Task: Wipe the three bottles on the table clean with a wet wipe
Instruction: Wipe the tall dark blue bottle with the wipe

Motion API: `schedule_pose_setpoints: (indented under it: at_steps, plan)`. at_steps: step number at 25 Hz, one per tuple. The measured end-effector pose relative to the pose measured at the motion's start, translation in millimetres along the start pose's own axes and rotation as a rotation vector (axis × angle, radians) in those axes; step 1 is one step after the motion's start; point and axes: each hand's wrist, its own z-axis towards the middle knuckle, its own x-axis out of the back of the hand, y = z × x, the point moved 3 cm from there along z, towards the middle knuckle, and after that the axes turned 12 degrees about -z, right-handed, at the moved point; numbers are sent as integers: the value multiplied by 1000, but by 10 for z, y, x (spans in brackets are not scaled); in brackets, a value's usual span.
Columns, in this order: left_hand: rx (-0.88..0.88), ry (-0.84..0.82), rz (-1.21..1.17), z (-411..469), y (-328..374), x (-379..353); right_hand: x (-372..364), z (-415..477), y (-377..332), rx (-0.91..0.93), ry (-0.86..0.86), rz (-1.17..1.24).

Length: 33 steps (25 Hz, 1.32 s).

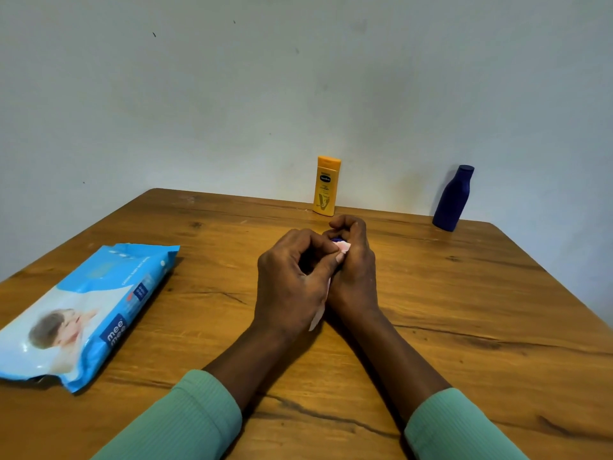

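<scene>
My two hands meet at the middle of the table. My right hand (353, 270) is wrapped around a small bottle (336, 240); only its dark blue top shows between the fingers. My left hand (292, 280) presses a white wet wipe (343, 249) against that bottle, and a strip of the wipe hangs out below between the palms. A yellow lotion bottle (326, 185) stands upright at the table's far edge by the wall. A dark blue bottle (453, 198) stands upright at the far right corner.
A blue pack of baby wet wipes (79, 313) lies flat on the left of the wooden table (464, 310). A pale wall rises right behind the table's far edge. Green sleeves cover both forearms.
</scene>
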Motion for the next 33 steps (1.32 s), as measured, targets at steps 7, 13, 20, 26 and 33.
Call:
schedule_pose_setpoints:
  at_steps: [7,13,20,26,33]
  plan:
    - [-56,-36,73,10,-2,69,0,30,50,-18,31,60]
    - [-58,6,92,126,-26,94,-26,17,19,1,-4,36]
    - [-93,-39,99,118,-26,40,-5,20,11,-3,19,58]
    - [-15,-16,15,15,-48,7,-12,21,51,10,38,45]
    - [228,129,-241,81,-228,64,-64,12,35,-10,36,78]
